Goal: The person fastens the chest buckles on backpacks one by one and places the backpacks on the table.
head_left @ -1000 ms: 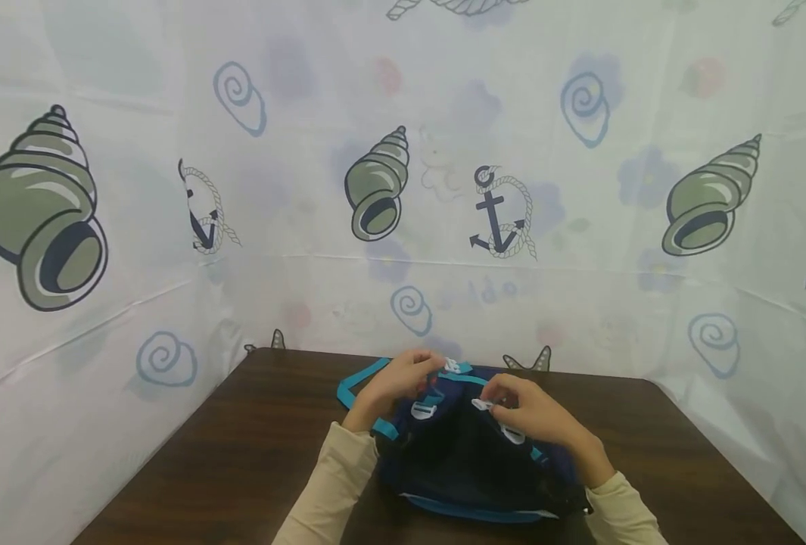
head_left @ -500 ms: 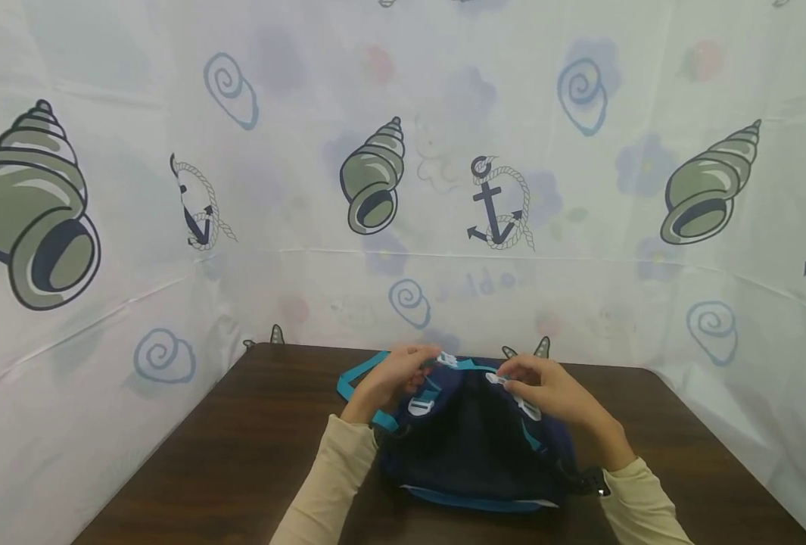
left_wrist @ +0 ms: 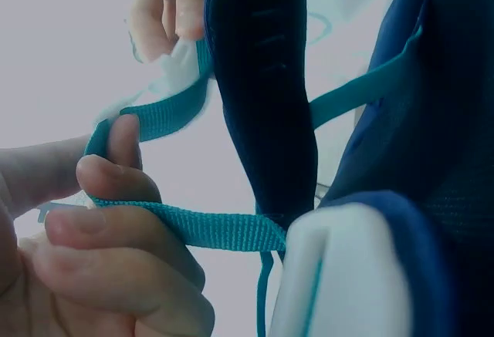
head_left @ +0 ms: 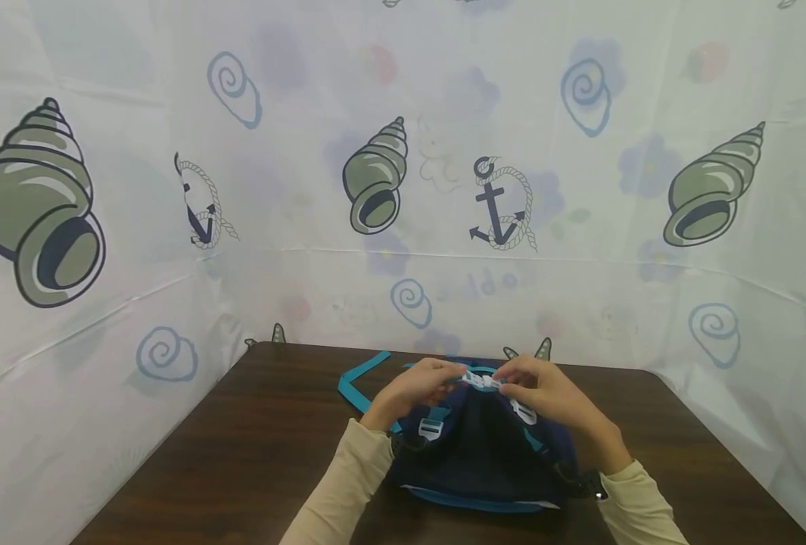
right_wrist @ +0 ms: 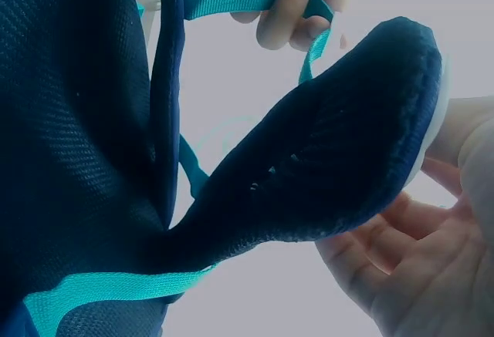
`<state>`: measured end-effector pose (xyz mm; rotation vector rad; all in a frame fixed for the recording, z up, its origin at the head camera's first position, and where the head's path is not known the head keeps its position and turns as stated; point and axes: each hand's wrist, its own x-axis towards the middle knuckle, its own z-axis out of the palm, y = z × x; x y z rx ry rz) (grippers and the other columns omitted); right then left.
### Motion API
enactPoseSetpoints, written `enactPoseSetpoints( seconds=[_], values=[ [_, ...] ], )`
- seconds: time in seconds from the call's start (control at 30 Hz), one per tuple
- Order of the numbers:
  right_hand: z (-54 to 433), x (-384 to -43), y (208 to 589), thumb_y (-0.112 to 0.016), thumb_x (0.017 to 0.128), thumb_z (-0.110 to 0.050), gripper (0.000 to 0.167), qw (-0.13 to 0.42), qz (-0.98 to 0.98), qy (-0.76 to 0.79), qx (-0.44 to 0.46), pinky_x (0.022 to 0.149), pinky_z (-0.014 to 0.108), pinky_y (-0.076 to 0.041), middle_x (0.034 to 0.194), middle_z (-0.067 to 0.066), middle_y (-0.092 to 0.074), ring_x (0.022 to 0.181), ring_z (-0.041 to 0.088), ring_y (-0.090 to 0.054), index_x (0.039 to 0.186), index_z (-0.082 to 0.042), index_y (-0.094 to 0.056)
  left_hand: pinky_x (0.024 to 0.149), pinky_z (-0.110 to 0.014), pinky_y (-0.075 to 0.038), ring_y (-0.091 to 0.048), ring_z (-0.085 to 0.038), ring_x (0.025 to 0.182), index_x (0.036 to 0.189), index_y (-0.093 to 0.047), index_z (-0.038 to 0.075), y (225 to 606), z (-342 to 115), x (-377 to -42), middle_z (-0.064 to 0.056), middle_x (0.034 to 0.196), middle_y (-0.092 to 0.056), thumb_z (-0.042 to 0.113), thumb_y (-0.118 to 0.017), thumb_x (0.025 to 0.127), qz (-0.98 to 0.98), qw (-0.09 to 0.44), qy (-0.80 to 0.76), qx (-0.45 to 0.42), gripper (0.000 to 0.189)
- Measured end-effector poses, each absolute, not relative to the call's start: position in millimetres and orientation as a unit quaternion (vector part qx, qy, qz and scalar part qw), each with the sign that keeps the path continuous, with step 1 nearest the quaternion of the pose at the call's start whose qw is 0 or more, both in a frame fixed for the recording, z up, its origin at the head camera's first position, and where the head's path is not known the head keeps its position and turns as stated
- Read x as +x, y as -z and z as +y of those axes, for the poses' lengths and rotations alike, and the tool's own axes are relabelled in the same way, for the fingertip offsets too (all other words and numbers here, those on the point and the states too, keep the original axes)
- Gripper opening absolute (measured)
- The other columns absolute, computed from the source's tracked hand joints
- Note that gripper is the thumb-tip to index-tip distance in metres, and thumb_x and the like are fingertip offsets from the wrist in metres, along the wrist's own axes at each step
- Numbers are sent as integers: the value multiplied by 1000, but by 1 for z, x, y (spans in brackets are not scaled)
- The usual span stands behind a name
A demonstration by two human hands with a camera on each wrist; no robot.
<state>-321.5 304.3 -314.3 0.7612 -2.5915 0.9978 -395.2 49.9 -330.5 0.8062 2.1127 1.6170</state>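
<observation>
A navy backpack [head_left: 471, 469] with teal webbing lies on the table, its dark mesh side showing. In the head view my left hand [head_left: 412, 390] pinches one white buckle half [head_left: 471, 378], and my right hand [head_left: 546, 390] pinches the other buckle half [head_left: 493, 383]. The halves meet end to end above the bag. In the left wrist view, teal webbing [left_wrist: 216, 229] loops over the left fingers [left_wrist: 100, 225], with white buckle plastic [left_wrist: 177, 69] by the right fingertips. A padded shoulder strap [right_wrist: 340, 129] hides part of the right hand's grip in the right wrist view.
White strap adjusters [head_left: 431, 429] sit on the shoulder straps at either side. A loose teal strap [head_left: 355, 390] lies bent on the brown table [head_left: 239, 454] to the left. A patterned white curtain [head_left: 294, 212] surrounds the table's back and sides.
Both hands have come closer together. The left moved right with its buckle half, and the right lifted its half up and away from me, so the two pieces now meet.
</observation>
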Motion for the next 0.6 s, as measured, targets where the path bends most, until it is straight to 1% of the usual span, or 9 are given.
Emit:
enactPoseSetpoints(
  seconds=[0.07, 0.2, 0.23, 0.3, 0.4, 0.43, 0.5, 0.6],
  values=[
    [304, -322, 315, -67, 96, -20, 20, 132, -892, -342, 265, 79, 28, -55, 102, 2, -65, 91, 17, -64, 114, -12, -70, 55, -25, -32, -34, -10, 53, 113, -68, -3, 330, 50, -394, 4, 65, -46, 43, -52, 102, 746, 182, -573, 287, 50],
    [303, -321, 315, -67, 96, -18, 19, 131, -893, -341, 262, 78, 26, -54, 101, 2, -65, 90, 16, -64, 114, -12, -70, 54, -24, -33, -36, -10, 53, 100, -68, 2, 330, 49, -393, 4, 65, -47, 41, -52, 103, 740, 185, -580, 288, 43],
    [303, -321, 315, -67, 96, -18, 20, 131, -893, -341, 262, 79, 25, -54, 101, 2, -65, 90, 16, -64, 115, -12, -70, 54, -24, -32, -36, -10, 53, 100, -68, 2, 330, 49, -393, 4, 65, -47, 41, -52, 103, 738, 186, -581, 288, 42],
    [302, -321, 315, -68, 95, -17, 20, 132, -893, -342, 261, 78, 26, -54, 100, 2, -65, 89, 17, -64, 115, -12, -69, 55, -25, -32, -36, -10, 53, 96, -68, 5, 330, 49, -392, 4, 65, -47, 40, -53, 103, 734, 189, -585, 287, 39],
    [302, -322, 315, -69, 95, -16, 21, 136, -893, -341, 260, 79, 28, -55, 99, 1, -66, 89, 17, -64, 115, -12, -69, 56, -26, -32, -35, -10, 53, 103, -71, 5, 329, 50, -392, 4, 66, -48, 40, -54, 102, 731, 195, -588, 286, 39],
    [301, -322, 315, -69, 94, -16, 21, 137, -893, -340, 260, 79, 28, -55, 99, 1, -66, 89, 17, -64, 115, -12, -69, 56, -26, -32, -36, -10, 54, 102, -71, 7, 329, 50, -391, 4, 66, -48, 40, -54, 102, 731, 196, -588, 286, 38],
    [301, -322, 315, -69, 94, -16, 21, 140, -894, -338, 259, 79, 29, -55, 99, 1, -66, 89, 17, -64, 115, -12, -69, 56, -25, -33, -37, -9, 54, 99, -71, 8, 328, 50, -391, 4, 67, -49, 40, -53, 103, 730, 197, -589, 287, 37],
    [300, -322, 315, -69, 94, -16, 21, 141, -893, -339, 260, 78, 29, -55, 101, 2, -66, 89, 18, -64, 115, -12, -69, 55, -24, -34, -40, -10, 56, 91, -67, 11, 328, 51, -391, 3, 69, -51, 39, -52, 104, 725, 199, -592, 289, 34]
  ],
)
